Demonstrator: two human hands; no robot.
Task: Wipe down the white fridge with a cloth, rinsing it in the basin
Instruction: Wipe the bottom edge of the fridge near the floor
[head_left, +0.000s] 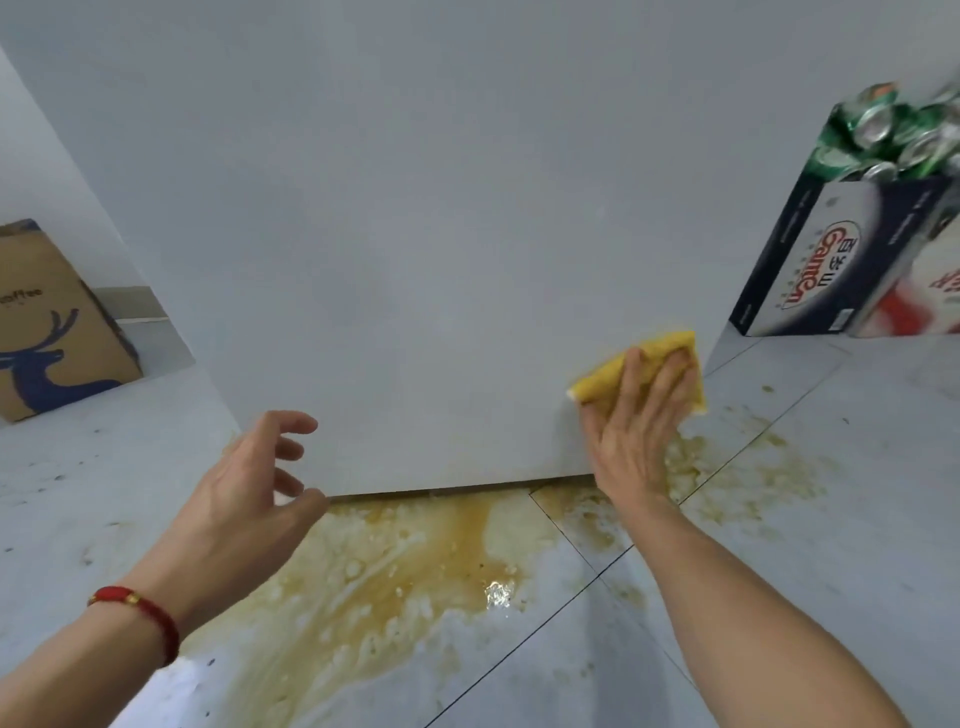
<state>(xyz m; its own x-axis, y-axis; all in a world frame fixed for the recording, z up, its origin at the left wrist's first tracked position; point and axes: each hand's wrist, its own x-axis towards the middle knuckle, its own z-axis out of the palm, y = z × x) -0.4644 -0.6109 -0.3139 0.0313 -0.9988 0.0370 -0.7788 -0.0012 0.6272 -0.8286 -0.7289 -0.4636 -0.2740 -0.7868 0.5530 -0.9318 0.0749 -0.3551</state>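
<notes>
The head camera looks down at the white fridge, which fills the middle of the picture. Its bottom edge sits just above the floor.

The right hand is spread flat with its fingers a little apart. It presses the yellow cloth onto the fridge, low down by the right corner. Part of the cloth pokes past that corner edge.

The left hand is open, with the fingers bent and loose. It holds nothing. It sits by the lower left corner of the fridge, and I cannot tell if it touches. A red bracelet is on that wrist.

A big yellow-brown wet stain spreads over the floor tiles in front of the fridge and goes under its bottom edge. More of it lies to the right, below the cloth.

On the left, well apart from the fridge, stands a brown box with a blue deer. On the right, near the fridge's side, stands a dark box piled with green cans.

The floor between the two arms has nothing standing on it, only the stain.
</notes>
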